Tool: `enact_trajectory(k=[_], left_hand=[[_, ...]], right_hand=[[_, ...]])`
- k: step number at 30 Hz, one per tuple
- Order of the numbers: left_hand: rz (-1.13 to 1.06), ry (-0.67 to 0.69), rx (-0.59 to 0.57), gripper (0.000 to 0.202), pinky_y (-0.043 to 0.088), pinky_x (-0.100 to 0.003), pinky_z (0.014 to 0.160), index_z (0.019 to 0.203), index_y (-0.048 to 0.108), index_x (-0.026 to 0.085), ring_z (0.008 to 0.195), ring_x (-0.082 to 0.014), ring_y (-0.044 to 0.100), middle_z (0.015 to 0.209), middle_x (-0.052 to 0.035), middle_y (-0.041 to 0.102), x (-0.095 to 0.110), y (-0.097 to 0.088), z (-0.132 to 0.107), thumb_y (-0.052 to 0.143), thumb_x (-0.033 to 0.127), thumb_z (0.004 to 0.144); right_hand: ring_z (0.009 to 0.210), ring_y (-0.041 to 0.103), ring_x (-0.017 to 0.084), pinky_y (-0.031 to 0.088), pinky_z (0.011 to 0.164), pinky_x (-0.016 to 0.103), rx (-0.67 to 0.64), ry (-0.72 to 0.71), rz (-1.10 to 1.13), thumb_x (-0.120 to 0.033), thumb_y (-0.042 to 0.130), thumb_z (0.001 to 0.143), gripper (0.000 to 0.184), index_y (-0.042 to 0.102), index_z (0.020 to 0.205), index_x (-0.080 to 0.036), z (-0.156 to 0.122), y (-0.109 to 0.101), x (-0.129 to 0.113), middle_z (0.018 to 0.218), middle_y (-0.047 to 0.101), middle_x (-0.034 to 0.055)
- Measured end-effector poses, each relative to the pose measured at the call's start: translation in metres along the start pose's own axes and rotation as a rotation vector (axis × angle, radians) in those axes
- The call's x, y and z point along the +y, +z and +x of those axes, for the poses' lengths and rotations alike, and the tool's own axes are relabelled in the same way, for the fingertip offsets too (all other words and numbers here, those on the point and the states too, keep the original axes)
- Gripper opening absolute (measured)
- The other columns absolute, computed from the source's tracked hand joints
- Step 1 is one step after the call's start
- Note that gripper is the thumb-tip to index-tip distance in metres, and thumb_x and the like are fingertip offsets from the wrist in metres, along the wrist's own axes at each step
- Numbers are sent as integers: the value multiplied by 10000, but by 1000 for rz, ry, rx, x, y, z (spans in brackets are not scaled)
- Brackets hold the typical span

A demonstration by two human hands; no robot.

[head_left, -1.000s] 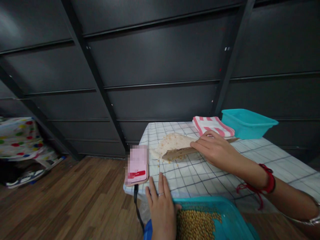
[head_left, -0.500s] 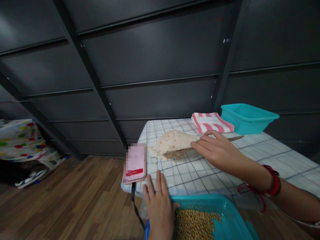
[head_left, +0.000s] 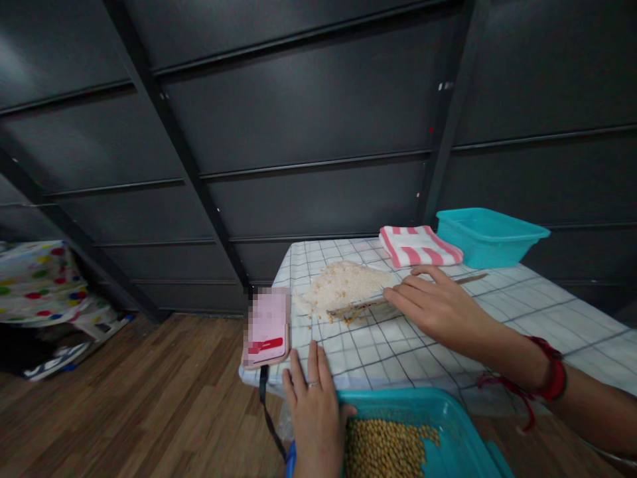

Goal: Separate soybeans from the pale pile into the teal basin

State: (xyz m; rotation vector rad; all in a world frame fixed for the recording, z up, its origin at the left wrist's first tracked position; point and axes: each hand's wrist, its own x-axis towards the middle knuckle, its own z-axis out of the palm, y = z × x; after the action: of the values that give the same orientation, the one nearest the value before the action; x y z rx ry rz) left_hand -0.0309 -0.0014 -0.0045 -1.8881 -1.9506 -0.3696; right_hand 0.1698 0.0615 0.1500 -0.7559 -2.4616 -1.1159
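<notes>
My right hand [head_left: 432,307] is closed around a thin, flat brown tool [head_left: 361,304], seen nearly edge-on. Its narrow end shows past my knuckles on the right. The tool's left end touches the near side of a heap of white rice-like grains [head_left: 351,279] with yellowish beans mixed in. A few beans lie loose by its edge. My left hand [head_left: 314,411] grips the left rim of a teal tub [head_left: 423,396], thumb over the inside and fingers stretched forward. Many yellow-brown beans [head_left: 383,446] fill the tub's left part. The tub is at the table's front edge.
A pink phone-like device [head_left: 269,322] with a black strap lies at the table's left edge. Behind the heap are a folded pink-striped towel [head_left: 421,247] and another teal tub [head_left: 490,239]. A checked cloth [head_left: 393,352] covers the table. A dark panelled wall [head_left: 308,126] stands behind.
My right hand and the flat tool have shifted very slightly at the near edge of the heap. My left hand stays on the tub, and the view has moved a little.
</notes>
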Motion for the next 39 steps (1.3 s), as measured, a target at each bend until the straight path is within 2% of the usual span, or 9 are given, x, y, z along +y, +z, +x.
enact_trajectory(k=[6,9,15,20,24,31,39], left_hand=[[-13,2,-43,757,337,-547,981,1252,431,177,1241,-372,324,1338,-77,453,-1,-11,4,685,339,558],[-15,23,-52,722,349,-541,974,1252,430,170,1240,-364,331,1340,-80,450,-1,-15,5,664,305,582],[-10,0,6,772,330,-536,990,1248,435,162,1248,-375,308,1339,-66,453,-1,-5,2,685,266,526],[-18,-12,13,785,320,-529,998,1246,437,161,1258,-375,288,1346,-56,446,1,0,3,690,262,510],[-39,-16,8,746,322,-541,996,1237,449,170,1256,-379,291,1345,-54,448,1,-4,3,674,283,535],[-48,-6,-32,710,354,-534,979,1228,460,159,1238,-376,326,1335,-50,457,-1,-16,4,666,267,557],[-21,-24,-6,789,320,-537,994,1243,443,175,1254,-375,299,1345,-73,445,1,-3,3,709,274,506]], right_hand=[[662,525,167,353,733,357,56,6,33,-21,364,824,264,611,842,-115,-4,-15,1,680,611,49],[670,525,176,360,719,352,69,28,-18,-35,369,832,253,610,851,-110,-1,-13,5,672,605,56],[666,517,174,360,721,345,19,29,-43,-13,353,818,280,609,872,-112,-1,2,2,685,604,50],[649,509,161,355,727,341,42,4,-7,1,339,807,309,615,837,-136,-8,-10,-2,671,607,46],[648,512,162,356,743,345,66,23,-33,-7,348,814,296,615,851,-131,-5,-15,2,654,598,42],[648,511,179,357,717,344,22,33,-81,-26,345,826,278,608,835,-116,-3,-2,3,642,590,51],[647,524,169,355,739,362,29,28,9,-29,345,831,281,612,852,-113,-12,-22,-4,669,604,51]])
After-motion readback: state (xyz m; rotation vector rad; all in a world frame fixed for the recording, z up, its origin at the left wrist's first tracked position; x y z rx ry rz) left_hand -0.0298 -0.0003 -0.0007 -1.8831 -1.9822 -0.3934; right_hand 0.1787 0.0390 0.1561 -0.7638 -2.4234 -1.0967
